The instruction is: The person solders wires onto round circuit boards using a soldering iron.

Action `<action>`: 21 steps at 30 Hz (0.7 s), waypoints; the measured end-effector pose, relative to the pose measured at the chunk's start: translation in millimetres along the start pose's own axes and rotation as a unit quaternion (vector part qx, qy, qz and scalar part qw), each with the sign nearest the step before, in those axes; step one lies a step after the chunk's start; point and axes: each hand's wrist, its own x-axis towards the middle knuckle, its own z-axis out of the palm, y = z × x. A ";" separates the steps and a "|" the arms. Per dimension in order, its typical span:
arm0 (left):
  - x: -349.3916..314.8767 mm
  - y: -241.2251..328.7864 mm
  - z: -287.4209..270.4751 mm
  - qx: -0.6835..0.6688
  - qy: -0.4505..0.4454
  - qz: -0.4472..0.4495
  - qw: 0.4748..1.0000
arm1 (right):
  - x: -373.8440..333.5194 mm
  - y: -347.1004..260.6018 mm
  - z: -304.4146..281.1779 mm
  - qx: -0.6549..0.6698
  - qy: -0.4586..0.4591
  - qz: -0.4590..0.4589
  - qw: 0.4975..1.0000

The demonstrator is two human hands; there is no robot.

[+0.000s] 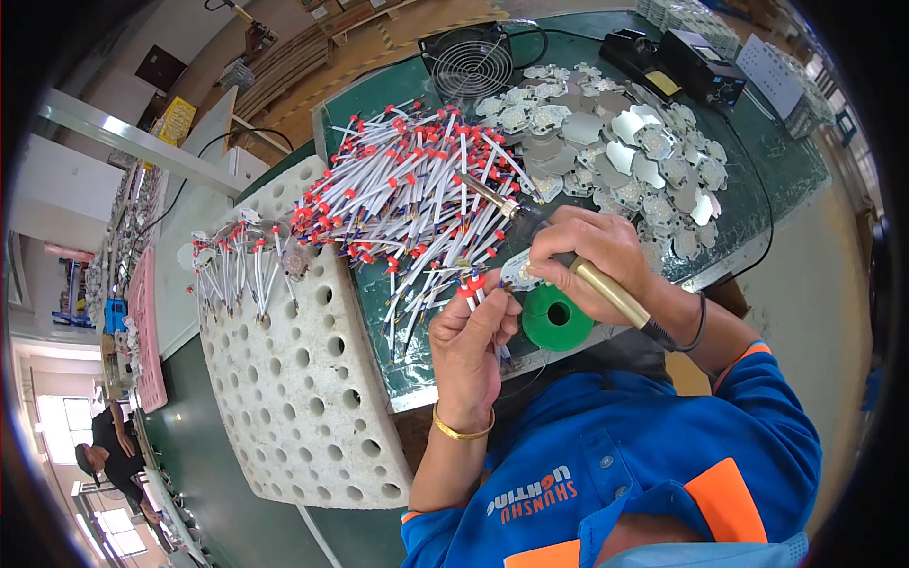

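Observation:
My left hand [464, 355] is closed on short white wires with red connectors [474, 283], held upright at the table's near edge. In my right hand [601, 265] is a soldering iron [611, 292], its metal tip pointing up and left over the wire pile, away from the held wires. A small pale circuit board [517, 271] sits between the two hands, by the right fingertips; which fingers hold it is hard to tell. Just below my right hand is a green solder spool [538, 327]. Beyond the left hand spreads a large pile of white wires with red connectors [417, 189].
Many circuit boards [658, 142] are heaped at the far right of the green table [795, 185]. A fan [471, 66] and a black soldering station [701, 68] stand behind. To the left, a white foam block [294, 398] full of holes carries wired boards [251, 232]. A person [114, 445] is far left.

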 end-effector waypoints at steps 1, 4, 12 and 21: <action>1.5 2.6 0.3 -0.031 -0.029 -0.025 0.999 | -2.1 0.0 1.4 0.002 0.010 0.004 1.000; 4.7 0.6 -4.9 -0.085 -0.070 -0.061 0.992 | -3.8 -1.3 4.9 0.020 0.031 0.013 0.999; 4.1 -7.8 -2.2 -0.105 -0.045 -0.043 0.993 | -8.8 2.9 12.2 0.022 0.043 0.009 0.999; -3.3 -6.8 -3.4 -0.007 0.003 0.014 1.000 | -17.5 0.5 5.0 -0.013 0.059 -0.035 0.998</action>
